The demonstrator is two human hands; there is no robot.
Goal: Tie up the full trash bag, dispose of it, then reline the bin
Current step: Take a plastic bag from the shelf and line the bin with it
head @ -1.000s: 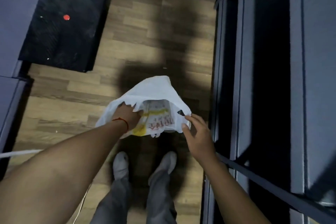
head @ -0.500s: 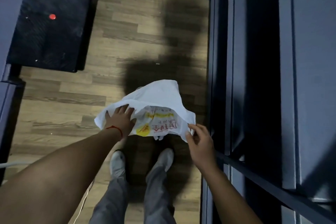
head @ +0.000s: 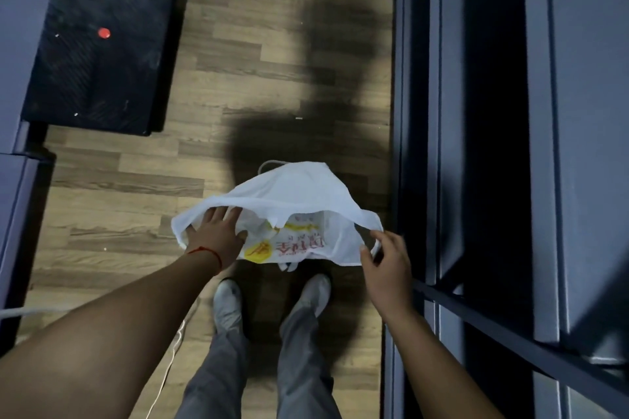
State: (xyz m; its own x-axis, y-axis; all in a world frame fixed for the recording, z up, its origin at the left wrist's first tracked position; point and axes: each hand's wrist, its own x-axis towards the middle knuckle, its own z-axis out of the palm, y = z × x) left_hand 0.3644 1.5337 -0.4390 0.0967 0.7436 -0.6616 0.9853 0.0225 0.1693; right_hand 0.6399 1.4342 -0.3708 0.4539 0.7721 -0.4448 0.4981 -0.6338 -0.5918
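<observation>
A white plastic bag (head: 299,190) with red and yellow print hangs above the wood floor, just in front of my shoes, with its mouth facing me. My left hand (head: 214,235) is inside the left side of the mouth, fingers spread flat against the plastic. My right hand (head: 388,262) pinches the bag's right rim between thumb and fingers. A thin white handle loop (head: 269,165) sticks out at the bag's far edge. No bin shows; the floor under the bag is in dark shadow.
A dark metal frame with grey panels (head: 442,146) runs along the right, close to my right arm. A black mat (head: 98,44) with a red dot lies at the far left beside grey furniture. A thin white cable (head: 170,360) trails on the floor near my left leg.
My left hand went from gripping the rim to fingers spread inside the mouth. The bag's mouth has been pulled wider, and my right hand has shifted right along the rim.
</observation>
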